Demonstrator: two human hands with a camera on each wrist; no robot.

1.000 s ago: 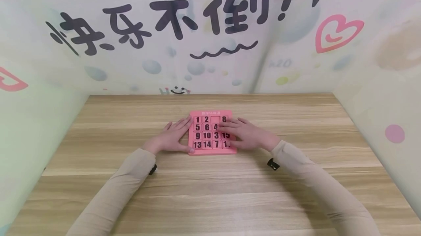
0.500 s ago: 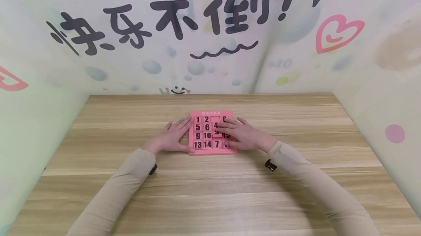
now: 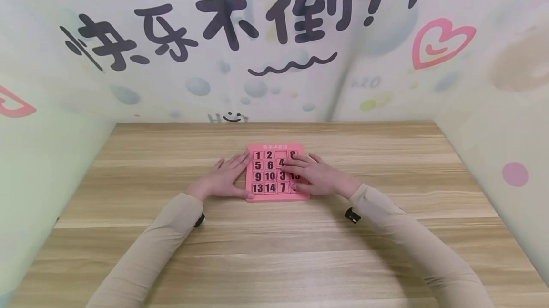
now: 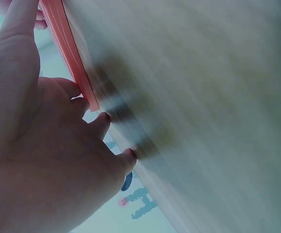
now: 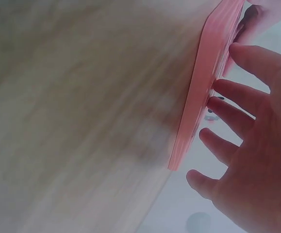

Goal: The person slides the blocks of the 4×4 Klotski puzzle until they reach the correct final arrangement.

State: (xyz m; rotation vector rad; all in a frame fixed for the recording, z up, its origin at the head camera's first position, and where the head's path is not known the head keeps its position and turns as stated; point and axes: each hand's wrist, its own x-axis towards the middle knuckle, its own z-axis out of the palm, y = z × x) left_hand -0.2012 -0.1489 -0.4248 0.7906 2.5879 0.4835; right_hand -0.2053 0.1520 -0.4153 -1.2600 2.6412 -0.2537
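A pink sliding number puzzle (image 3: 277,198) lies flat on the wooden table. A gap shows in its top row, third from the left. Just below, the 4 tile (image 3: 280,162) sits a little higher than the 5 and 6 beside it. My left hand (image 3: 223,178) lies spread along the puzzle's left edge, its thumb at the near corner; in the left wrist view, its fingers touch the pink edge (image 4: 70,53). Across the right-hand columns reaches my right hand (image 3: 319,176), fingers extended over the tiles, one fingertip by the 4. It partly covers the 8, 15 and the lower right tile.
Bare wood table (image 3: 274,251) stretches around the puzzle on all sides. Behind it stands a wall covering (image 3: 171,93) printed with large characters and bubbles. Dark wrist bands show at both cuffs.
My right hand has shifted slightly left over the tiles. The 4 tile has moved a little up towards the gap; the 3 rose briefly and sits back in its row. My left hand stays put.
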